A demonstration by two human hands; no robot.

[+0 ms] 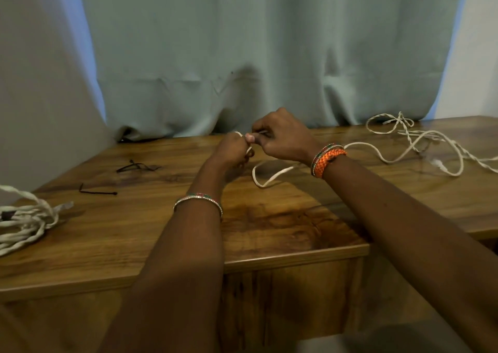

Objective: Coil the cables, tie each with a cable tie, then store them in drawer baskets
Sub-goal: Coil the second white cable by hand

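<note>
Both hands met mid-tabletop (269,234): left hand (234,150) and right hand (283,139) each pinched the white cable (272,177). Black cable ties (98,192) lay left.

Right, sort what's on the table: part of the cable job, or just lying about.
Part of the job:
- loose white cable, pinched by left hand and right hand
- coiled white cable
- black cable ties

Just there:
- curtain
- bangles and orange wristband
</note>
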